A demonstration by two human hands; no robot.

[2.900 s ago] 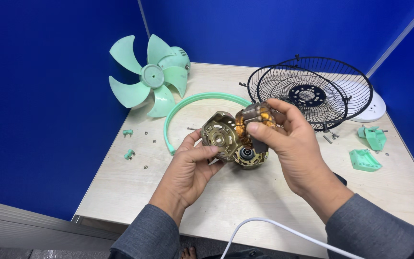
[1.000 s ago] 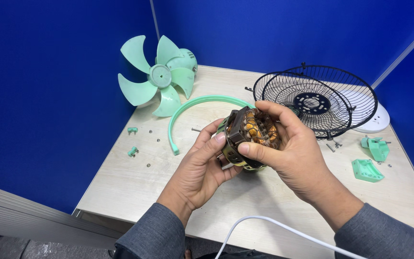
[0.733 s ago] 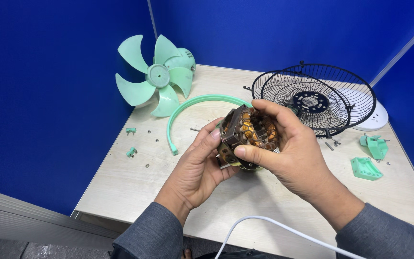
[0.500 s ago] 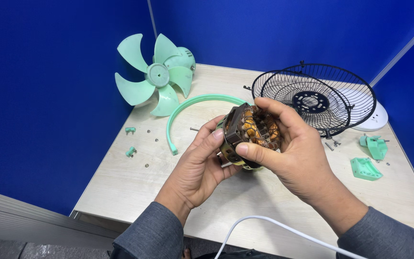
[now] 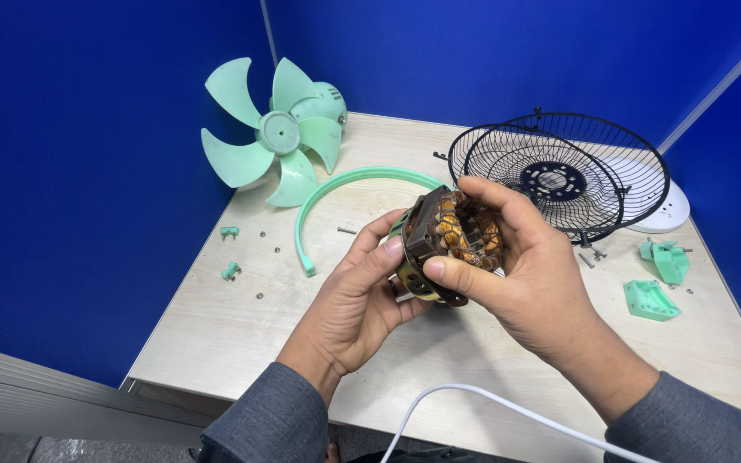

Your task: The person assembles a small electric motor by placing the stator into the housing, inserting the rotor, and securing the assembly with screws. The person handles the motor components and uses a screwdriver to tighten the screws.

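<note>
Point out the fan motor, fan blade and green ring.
fan motor [image 5: 454, 236], head view, copper windings.
fan blade [image 5: 279, 134], head view, centre hub.
green ring [image 5: 362, 176], head view, top of arc.

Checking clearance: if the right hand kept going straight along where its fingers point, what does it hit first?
The right hand points left, wrapped over the fan motor. Past the motor, it would first meet the left hand, probably its fingertips; depth is unclear.
</note>
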